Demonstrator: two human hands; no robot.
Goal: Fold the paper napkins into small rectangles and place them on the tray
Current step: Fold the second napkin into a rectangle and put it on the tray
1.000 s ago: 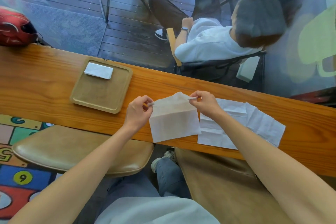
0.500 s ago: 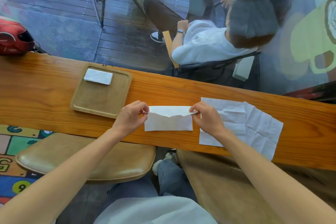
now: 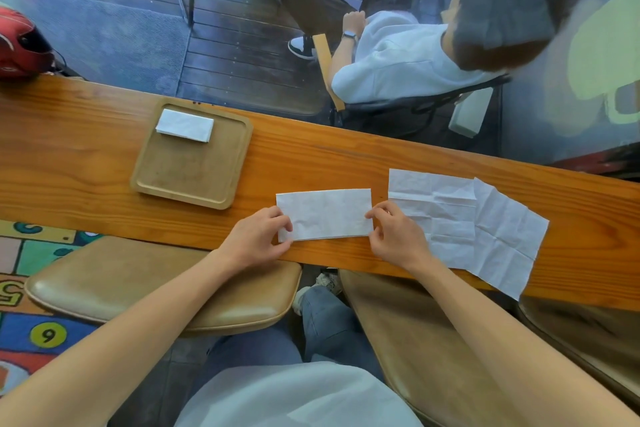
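Note:
A white napkin [image 3: 325, 214], folded in half into a rectangle, lies flat on the wooden counter [image 3: 346, 156] near its front edge. My left hand [image 3: 258, 237] pinches its lower left corner. My right hand [image 3: 394, 236] rests its fingertips on the napkin's right edge. To the right lie unfolded napkins [image 3: 464, 218], overlapping and creased. A wooden tray [image 3: 187, 184] sits to the left, with one small folded napkin [image 3: 184, 125] in its far corner.
A red helmet [image 3: 20, 45] sits at the counter's far left end. Tan stools [image 3: 138, 284] stand below the front edge. Beyond the glass behind the counter a person [image 3: 398, 55] sits on a chair.
The napkin was held up by its top corners, then folded down in half and laid flat. Both hands have slid down to its sides.

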